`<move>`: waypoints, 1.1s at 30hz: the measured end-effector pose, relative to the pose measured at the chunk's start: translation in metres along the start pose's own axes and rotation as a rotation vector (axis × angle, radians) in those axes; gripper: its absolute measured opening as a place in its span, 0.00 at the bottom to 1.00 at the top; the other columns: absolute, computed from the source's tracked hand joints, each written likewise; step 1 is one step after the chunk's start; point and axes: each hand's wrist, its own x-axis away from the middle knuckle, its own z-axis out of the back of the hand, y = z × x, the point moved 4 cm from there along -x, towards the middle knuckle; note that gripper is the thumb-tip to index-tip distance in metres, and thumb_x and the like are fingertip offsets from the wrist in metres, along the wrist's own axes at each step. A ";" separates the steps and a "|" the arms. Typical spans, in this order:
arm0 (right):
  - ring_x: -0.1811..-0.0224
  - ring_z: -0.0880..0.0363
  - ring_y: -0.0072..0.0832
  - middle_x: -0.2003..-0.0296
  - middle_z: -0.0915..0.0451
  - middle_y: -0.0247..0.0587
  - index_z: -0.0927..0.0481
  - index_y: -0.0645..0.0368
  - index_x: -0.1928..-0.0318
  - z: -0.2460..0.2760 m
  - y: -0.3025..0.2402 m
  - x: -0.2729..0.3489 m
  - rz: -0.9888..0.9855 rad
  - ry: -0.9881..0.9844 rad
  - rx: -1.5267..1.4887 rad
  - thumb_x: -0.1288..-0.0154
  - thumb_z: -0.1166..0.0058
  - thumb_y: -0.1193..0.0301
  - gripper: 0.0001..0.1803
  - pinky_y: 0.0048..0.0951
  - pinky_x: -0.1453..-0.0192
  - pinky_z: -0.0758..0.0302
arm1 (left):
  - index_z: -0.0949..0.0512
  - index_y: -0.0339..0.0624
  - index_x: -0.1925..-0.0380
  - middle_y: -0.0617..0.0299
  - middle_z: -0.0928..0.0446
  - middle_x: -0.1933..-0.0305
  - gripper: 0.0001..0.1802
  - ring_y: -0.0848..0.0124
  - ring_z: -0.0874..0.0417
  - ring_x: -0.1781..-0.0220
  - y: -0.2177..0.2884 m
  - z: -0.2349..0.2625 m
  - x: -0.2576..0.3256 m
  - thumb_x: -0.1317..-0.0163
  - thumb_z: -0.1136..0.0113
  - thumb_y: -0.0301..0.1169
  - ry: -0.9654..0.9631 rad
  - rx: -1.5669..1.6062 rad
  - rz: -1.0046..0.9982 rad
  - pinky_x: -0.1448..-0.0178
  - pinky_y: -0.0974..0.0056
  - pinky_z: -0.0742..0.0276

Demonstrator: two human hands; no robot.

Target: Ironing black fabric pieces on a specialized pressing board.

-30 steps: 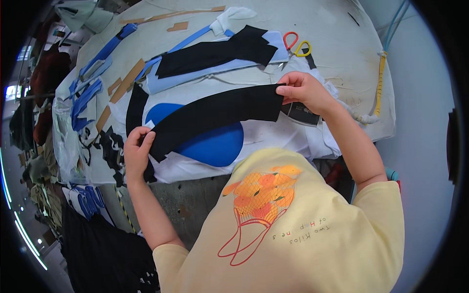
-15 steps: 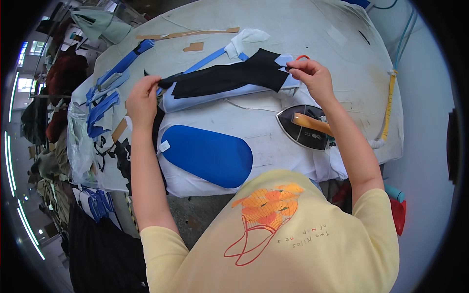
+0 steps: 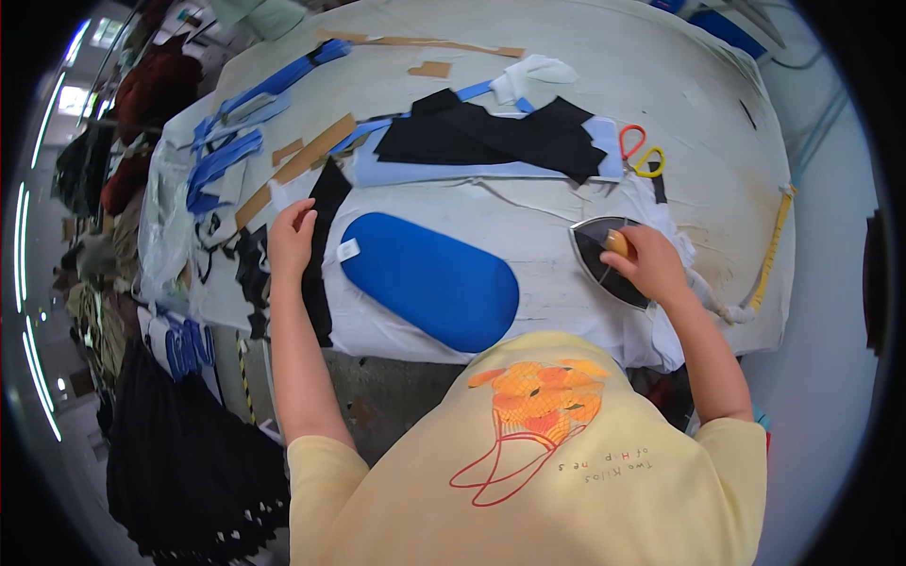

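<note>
My right hand (image 3: 653, 267) is closed around the wooden handle of an iron (image 3: 607, 247), which rests on the white cloth at the right. On the left, my left hand (image 3: 291, 241) hovers beside a long black fabric strip (image 3: 327, 241), its fingers loosely curled and apart with nothing seen between them. Between the hands lies a blue rounded pad (image 3: 429, 281) with a small white tag. Beyond it, black cut fabric pieces (image 3: 491, 132) are spread over a light blue folded cloth or board (image 3: 415, 173).
Red-and-yellow-handled scissors (image 3: 645, 156) lie beyond the iron. A yellow tape measure (image 3: 774, 247) hangs along the right side. Brown card strips (image 3: 294, 170), blue fabric bands (image 3: 225, 162) and black scraps (image 3: 251, 274) lie at the left. A white crumpled cloth (image 3: 533, 75) sits farther back.
My hands let go of the black fabric piece, which now lies on the light blue surface. My right hand moved nearer and took the iron's handle; my left hand came down toward the black strip.
</note>
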 end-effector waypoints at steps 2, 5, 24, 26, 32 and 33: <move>0.56 0.21 0.49 0.62 0.19 0.48 0.25 0.56 0.50 -0.011 0.002 0.020 0.074 0.202 0.037 0.46 0.30 0.62 0.26 0.46 0.54 0.26 | 0.16 0.41 0.53 0.59 0.15 0.59 0.12 0.70 0.16 0.58 -0.045 0.014 0.013 0.36 0.38 0.30 0.086 0.075 0.051 0.51 0.67 0.22; 0.58 0.21 0.50 0.65 0.20 0.48 0.27 0.56 0.57 -0.030 0.029 0.017 -0.034 0.233 0.176 0.43 0.37 0.71 0.15 0.49 0.57 0.25 | 0.17 0.37 0.56 0.59 0.15 0.62 0.11 0.72 0.16 0.60 -0.094 0.027 0.036 0.36 0.38 0.29 0.217 0.190 0.205 0.52 0.68 0.22; 0.56 0.21 0.56 0.61 0.19 0.53 0.26 0.57 0.58 -0.019 0.086 0.028 -0.171 0.323 0.277 0.40 0.40 0.72 0.12 0.50 0.55 0.25 | 0.16 0.47 0.58 0.55 0.19 0.56 0.14 0.51 0.19 0.53 -0.166 -0.029 0.137 0.42 0.32 0.39 0.395 -0.340 0.395 0.52 0.50 0.23; 0.55 0.22 0.56 0.60 0.20 0.53 0.26 0.58 0.57 -0.016 0.078 0.032 -0.169 0.303 0.256 0.39 0.39 0.69 0.13 0.49 0.54 0.25 | 0.16 0.45 0.62 0.55 0.18 0.59 0.12 0.52 0.18 0.56 -0.159 -0.024 0.134 0.41 0.33 0.40 0.446 -0.318 0.364 0.54 0.52 0.23; 0.47 0.25 0.51 0.49 0.22 0.51 0.24 0.60 0.49 -0.009 0.056 0.034 0.019 0.348 0.144 0.37 0.38 0.65 0.19 0.42 0.42 0.28 | 0.17 0.40 0.57 0.49 0.17 0.55 0.15 0.50 0.18 0.52 -0.119 0.021 0.104 0.32 0.43 0.40 0.520 -0.174 0.151 0.48 0.53 0.22; 0.43 0.26 0.50 0.45 0.24 0.50 0.24 0.60 0.47 -0.008 0.045 0.036 0.084 0.443 0.195 0.37 0.39 0.66 0.20 0.42 0.39 0.30 | 0.17 0.40 0.56 0.49 0.17 0.54 0.16 0.50 0.17 0.52 -0.110 0.030 0.095 0.31 0.44 0.40 0.508 -0.130 0.166 0.47 0.54 0.22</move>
